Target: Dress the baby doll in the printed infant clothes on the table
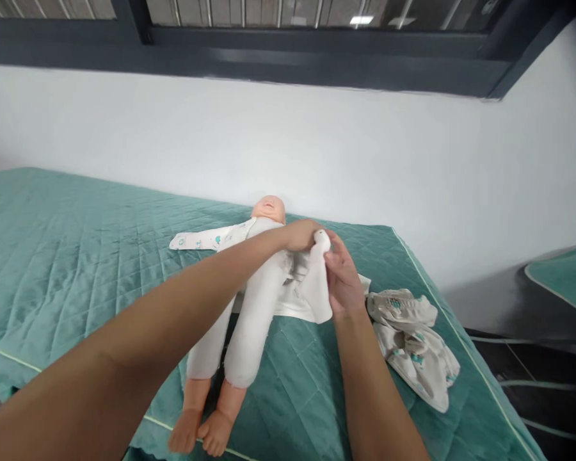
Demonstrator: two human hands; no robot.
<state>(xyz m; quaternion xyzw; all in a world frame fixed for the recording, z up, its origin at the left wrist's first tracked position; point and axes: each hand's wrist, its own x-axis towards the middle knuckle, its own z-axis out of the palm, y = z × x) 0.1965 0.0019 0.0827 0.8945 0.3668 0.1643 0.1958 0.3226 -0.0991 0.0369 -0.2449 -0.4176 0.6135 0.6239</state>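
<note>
The left hand point(304, 235) and right hand point(344, 276) both hold a white cloth shirt point(314, 288), right beside a pink-headed, white-bodied baby doll point(255, 314).

left forearm point(173, 304): bare | right forearm point(372, 378): bare | fingers point(335, 261): bare

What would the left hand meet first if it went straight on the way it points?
Probably the bunched white cloth garment right beside the left hand, then the bare right hand; exact depth is unclear.
</note>
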